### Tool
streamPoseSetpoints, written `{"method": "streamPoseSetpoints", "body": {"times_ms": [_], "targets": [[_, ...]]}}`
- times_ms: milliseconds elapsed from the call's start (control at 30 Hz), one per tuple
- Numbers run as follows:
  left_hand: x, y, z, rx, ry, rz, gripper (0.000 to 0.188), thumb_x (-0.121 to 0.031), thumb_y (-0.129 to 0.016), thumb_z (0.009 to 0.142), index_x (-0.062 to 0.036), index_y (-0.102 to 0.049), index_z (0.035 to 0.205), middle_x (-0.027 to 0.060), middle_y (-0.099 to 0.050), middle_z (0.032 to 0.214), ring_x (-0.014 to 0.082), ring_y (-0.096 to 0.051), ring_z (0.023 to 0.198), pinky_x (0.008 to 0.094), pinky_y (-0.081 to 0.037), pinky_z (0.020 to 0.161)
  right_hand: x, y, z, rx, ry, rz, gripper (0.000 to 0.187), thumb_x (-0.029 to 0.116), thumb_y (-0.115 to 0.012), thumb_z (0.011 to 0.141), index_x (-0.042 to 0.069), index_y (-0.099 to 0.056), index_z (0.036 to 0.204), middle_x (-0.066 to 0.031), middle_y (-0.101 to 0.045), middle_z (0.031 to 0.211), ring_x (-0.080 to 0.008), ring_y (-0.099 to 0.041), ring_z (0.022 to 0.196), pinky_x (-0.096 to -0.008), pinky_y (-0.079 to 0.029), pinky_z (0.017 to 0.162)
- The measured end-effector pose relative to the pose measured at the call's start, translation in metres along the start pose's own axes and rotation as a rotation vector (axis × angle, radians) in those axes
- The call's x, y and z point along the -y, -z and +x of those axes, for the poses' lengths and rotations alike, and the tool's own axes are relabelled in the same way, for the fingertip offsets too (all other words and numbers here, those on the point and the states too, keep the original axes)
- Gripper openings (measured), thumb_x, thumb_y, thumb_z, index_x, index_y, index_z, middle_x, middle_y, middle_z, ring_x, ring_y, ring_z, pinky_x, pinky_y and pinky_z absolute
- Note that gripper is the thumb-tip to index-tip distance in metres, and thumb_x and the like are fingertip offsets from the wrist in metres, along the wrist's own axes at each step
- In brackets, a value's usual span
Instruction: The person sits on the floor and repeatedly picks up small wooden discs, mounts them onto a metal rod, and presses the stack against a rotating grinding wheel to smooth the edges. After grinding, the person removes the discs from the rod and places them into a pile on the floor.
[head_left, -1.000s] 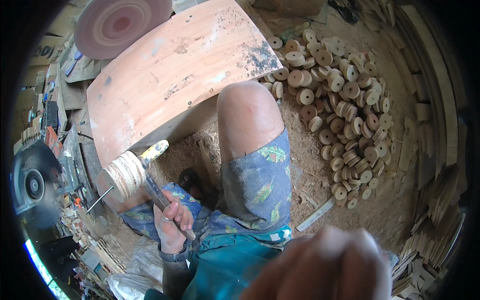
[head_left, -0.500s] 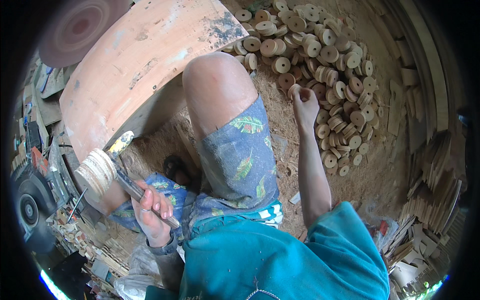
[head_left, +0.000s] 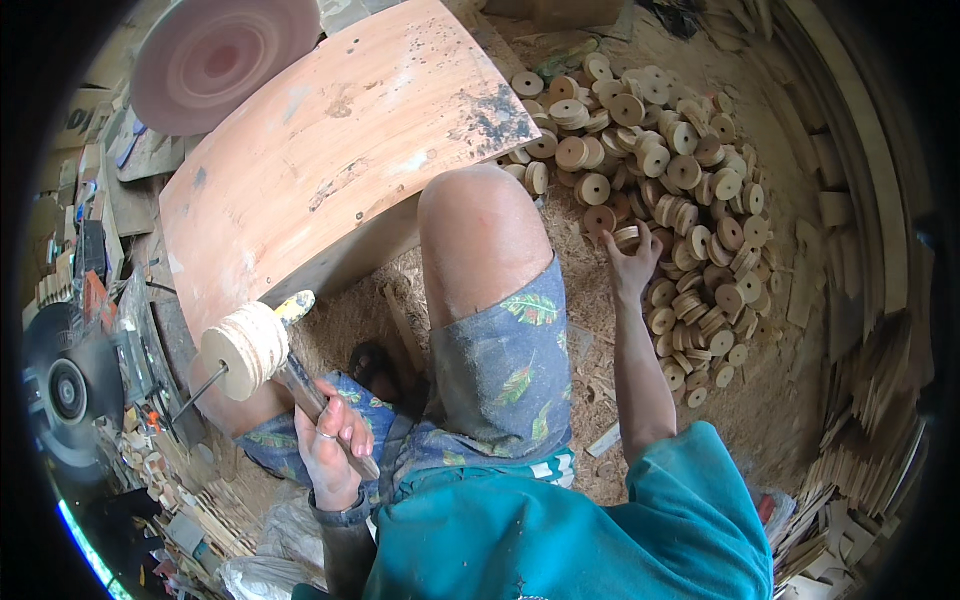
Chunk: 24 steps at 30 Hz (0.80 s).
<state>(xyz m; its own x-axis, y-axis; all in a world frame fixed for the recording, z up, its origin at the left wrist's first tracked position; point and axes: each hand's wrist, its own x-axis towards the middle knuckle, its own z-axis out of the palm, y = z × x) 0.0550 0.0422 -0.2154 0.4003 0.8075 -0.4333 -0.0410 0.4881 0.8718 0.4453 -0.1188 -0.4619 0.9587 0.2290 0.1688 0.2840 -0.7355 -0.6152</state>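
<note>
My left hand point(head_left: 335, 445) is closed round a dark wooden handle point(head_left: 305, 388) that has a yellow-painted end. A thin metal rod point(head_left: 200, 392) crosses that end, with several round wooden discs point(head_left: 243, 352) stacked tightly on it. At the left edge of a pile of pale wooden discs point(head_left: 690, 172), each with a centre hole, my right hand point(head_left: 632, 268) reaches down. Its thumb and a finger lie on either side of one wooden disc point(head_left: 627, 237), seen nearly edge-on. The other right-hand fingers are partly hidden.
A slanted wooden bench top point(head_left: 330, 160) stands ahead of my knees, beside a large reddish round disc point(head_left: 222, 60), blurred as if spinning. A dark machine with a round hub point(head_left: 68, 390) is at far left. Stacked thin boards point(head_left: 850, 470) line the right; sawdust covers the floor.
The whole view has shifted, so the scene sits lower and further right. My right thumb and finger are wider apart round the disc. My left hand still holds the handle with its stacked discs.
</note>
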Motion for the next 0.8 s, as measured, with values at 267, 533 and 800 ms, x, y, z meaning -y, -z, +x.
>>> {"method": "streamPoseSetpoints", "body": {"times_ms": [267, 533, 800], "targets": [[-0.005, 0.009, -0.002, -0.021, 0.009, -0.039, 0.025, -0.022, -0.059, 0.098, -0.0085, -0.046, 0.114, -0.0018, -0.039, 0.065, 0.0092, -0.039, 0.044, 0.0257, -0.039, 0.042, -0.016, -0.033, 0.028, 0.135, 0.47, -0.123, 0.056, 0.033, -0.08, 0.077, 0.002, -0.055, 0.116, -0.0177, -0.06, 0.117, -0.0378, -0.059, 0.108, -0.0452, -0.047, 0.095], [-0.001, 0.008, -0.001, -0.011, -0.01, -0.01, 0.026, -0.023, -0.06, 0.098, -0.0092, -0.047, 0.115, -0.0017, -0.039, 0.065, 0.0089, -0.04, 0.045, 0.0255, -0.039, 0.042, -0.01, -0.044, 0.034, 0.348, 0.352, -0.3, 0.042, 0.021, -0.07, 0.08, 0.002, -0.056, 0.114, -0.0219, -0.061, 0.114, -0.0411, -0.056, 0.108, -0.0506, -0.046, 0.093], [-0.006, 0.009, 0.0, -0.046, -0.005, -0.015, 0.024, -0.021, -0.06, 0.098, -0.0096, -0.047, 0.114, -0.0016, -0.04, 0.066, 0.0088, -0.041, 0.046, 0.0257, -0.04, 0.043, 0.004, -0.023, 0.075, 0.68, 0.105, 0.246, 0.049, 0.026, -0.078, 0.077, 0.002, -0.066, 0.118, -0.0213, -0.069, 0.105, -0.0345, -0.066, 0.097, -0.0402, -0.051, 0.088]]}}
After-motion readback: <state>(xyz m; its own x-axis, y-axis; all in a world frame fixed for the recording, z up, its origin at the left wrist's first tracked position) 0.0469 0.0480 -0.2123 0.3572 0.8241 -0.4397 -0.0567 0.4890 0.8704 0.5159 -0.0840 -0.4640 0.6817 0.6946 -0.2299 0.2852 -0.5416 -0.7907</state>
